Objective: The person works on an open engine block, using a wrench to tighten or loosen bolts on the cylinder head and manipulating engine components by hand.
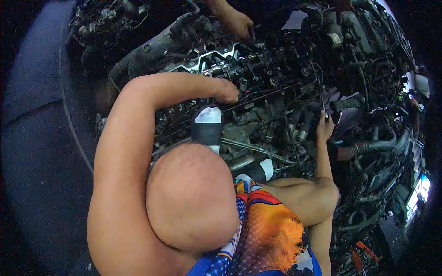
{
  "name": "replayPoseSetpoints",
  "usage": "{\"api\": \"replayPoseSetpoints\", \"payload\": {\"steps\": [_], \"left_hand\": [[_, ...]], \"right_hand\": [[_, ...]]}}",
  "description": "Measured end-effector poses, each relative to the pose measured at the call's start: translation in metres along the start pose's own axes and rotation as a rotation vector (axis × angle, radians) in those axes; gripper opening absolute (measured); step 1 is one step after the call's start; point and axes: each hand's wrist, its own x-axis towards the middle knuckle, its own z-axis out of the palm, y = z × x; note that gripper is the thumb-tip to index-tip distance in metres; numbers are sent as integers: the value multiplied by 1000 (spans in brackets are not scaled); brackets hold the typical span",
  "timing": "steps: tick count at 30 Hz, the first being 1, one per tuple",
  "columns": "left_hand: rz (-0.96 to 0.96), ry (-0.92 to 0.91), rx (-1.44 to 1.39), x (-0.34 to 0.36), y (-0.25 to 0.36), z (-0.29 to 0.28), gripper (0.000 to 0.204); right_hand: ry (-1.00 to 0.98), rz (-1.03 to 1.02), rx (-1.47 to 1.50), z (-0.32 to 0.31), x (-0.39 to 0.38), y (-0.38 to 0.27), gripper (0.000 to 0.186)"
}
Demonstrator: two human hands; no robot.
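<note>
An engine with its camshafts [216, 70] uncovered stretches across the upper middle. My left hand [229, 92] reaches over its near edge, its fingers curled together and pointing down beside the dark valve-train parts. Whatever those fingers hold, if anything, is hidden. Farther right, my right hand [326, 128] is closed around a thin metal tool [322, 99], whose shaft points away from me toward the engine's right end. The tool's exact kind is unclear. Beyond the camshafts, another person's hand [238, 25] reaches down over the engine from the top.
My feet in black-and-white footwear [207, 131] rest among the engine parts below my left hand. A thick grey pipe [147, 50] lies at upper left. Hoses [347, 103] and dark machinery crowd the right. Red-handled tools [367, 251] lie at lower right, and another person's arm [415, 105] shows at the right rim.
</note>
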Motion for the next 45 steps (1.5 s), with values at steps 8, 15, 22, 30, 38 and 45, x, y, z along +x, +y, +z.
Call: {"api": "replayPoseSetpoints", "payload": {"steps": [8, 15, 22, 30, 38, 45], "left_hand": [[34, -135, 38, -1, -3, 3, 18], [32, -71, -19, 1, -4, 7, 15], [-22, -193, -2, -2, 9, -7, 17], [-82, -145, 4, -6, 2, -4, 22], [-36, -197, 67, -13, -6, -6, 23], [-100, -156, 29, -17, -3, -9, 21]], "right_hand": [[13, -22, -43, 7, 4, 11, 51], [27, 5, -80, 8, 5, 5, 50], [-40, 61, -8, 1, -2, -8, 53], [56, 24, -112, 4, 0, -5, 51], [61, 32, -81, 5, 0, -8, 49], [70, 33, -62, 6, -1, -4, 50]]}}
